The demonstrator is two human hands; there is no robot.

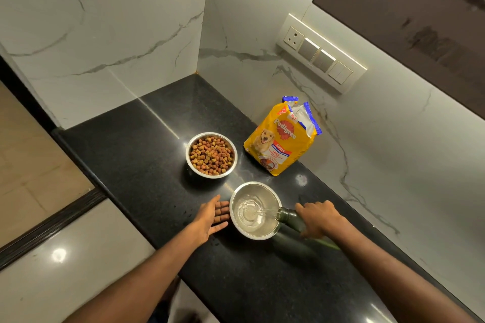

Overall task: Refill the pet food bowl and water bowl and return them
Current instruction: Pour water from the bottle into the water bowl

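Observation:
A steel food bowl (211, 155) full of brown kibble stands on the black counter (136, 144). Nearer to me a steel water bowl (255, 210) holds a little water. My right hand (319, 217) grips a dark green bottle (291, 220), tilted with its mouth over the bowl's right rim, and a thin stream of water runs into the bowl. My left hand (211, 217) lies flat on the counter, fingers apart, its fingertips against the bowl's left side.
An opened yellow dog food bag (282, 139) stands upright behind the bowls, near the marble wall. A switch panel (321, 53) is on the right wall. The counter's edge drops to a tiled floor (39, 165) at the left.

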